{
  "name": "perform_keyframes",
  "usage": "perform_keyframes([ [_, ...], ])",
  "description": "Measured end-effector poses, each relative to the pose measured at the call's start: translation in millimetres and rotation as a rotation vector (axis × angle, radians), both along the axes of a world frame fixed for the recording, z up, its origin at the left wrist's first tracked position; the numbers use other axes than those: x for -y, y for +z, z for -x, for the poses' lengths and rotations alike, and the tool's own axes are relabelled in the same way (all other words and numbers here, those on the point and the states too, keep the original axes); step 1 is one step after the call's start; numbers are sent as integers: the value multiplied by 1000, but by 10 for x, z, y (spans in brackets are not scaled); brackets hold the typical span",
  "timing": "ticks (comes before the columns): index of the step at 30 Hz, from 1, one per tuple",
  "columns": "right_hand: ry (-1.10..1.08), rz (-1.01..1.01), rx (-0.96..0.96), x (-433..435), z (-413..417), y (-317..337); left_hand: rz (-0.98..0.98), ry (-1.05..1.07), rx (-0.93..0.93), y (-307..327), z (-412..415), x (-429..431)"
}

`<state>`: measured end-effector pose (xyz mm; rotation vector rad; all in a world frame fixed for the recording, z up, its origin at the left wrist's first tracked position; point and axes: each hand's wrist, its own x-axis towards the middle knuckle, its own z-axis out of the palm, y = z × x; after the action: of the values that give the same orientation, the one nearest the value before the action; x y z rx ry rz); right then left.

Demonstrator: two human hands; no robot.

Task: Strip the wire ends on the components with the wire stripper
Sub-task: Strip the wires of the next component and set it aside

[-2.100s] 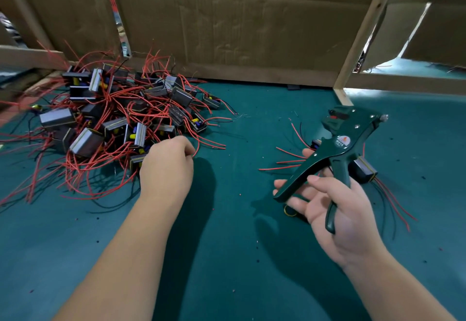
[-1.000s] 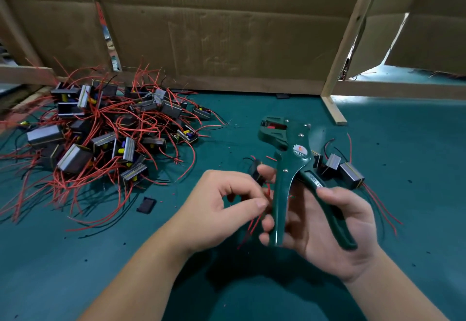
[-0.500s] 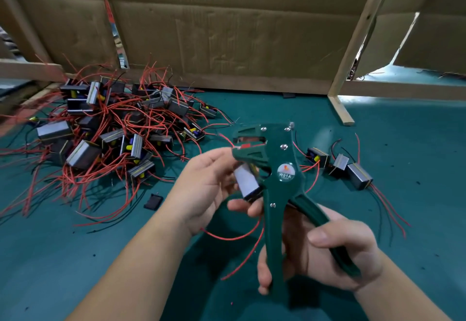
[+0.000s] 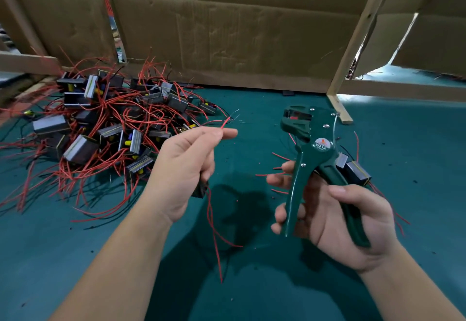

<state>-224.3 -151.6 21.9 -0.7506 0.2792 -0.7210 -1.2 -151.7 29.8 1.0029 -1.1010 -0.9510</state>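
My right hand (image 4: 338, 217) grips the two handles of the green wire stripper (image 4: 312, 159), jaws up and pointing left. My left hand (image 4: 184, 167) holds a small dark component (image 4: 200, 189) in the palm and pinches one of its red wires (image 4: 225, 123) between thumb and forefinger; bare strands show at the wire's tip. More red wires (image 4: 214, 230) hang below that hand. The wire tip and the stripper jaws are apart. A pile of components with red wires (image 4: 100, 129) lies at the left on the green table (image 4: 252, 283).
A few components (image 4: 355, 172) with red wires lie on the table behind the stripper at the right. Cardboard walls (image 4: 239, 25) and a slanted wooden post (image 4: 353, 40) close off the back. Small red insulation bits dot the cloth.
My left hand has pulled the component and its wire out of the stripper jaws and moved left; the wire end now shows bare strands. The stripper has shifted right.
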Motion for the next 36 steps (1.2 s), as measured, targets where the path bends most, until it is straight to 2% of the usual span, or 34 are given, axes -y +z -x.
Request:
perform_keyframes([
  [6, 156, -68, 24, -12, -4, -23, 46, -13, 80, 18, 18, -34],
  [16, 53, 12, 113, -67, -102, 24, 11, -200, 287, 5, 58, -121],
  [22, 15, 64, 52, -63, -97, -27, -3, -194, 364, -10, 68, -120],
  [28, 7, 89, 29, -66, -79, -14, -13, -143, 306, -23, 115, -117],
  [33, 39, 112, 29, -84, -79, -20, -47, -3, 12, -27, 135, -45],
  [36, 91, 77, 61, -81, -81, -18, -34, -2, -65, -21, 75, -41],
])
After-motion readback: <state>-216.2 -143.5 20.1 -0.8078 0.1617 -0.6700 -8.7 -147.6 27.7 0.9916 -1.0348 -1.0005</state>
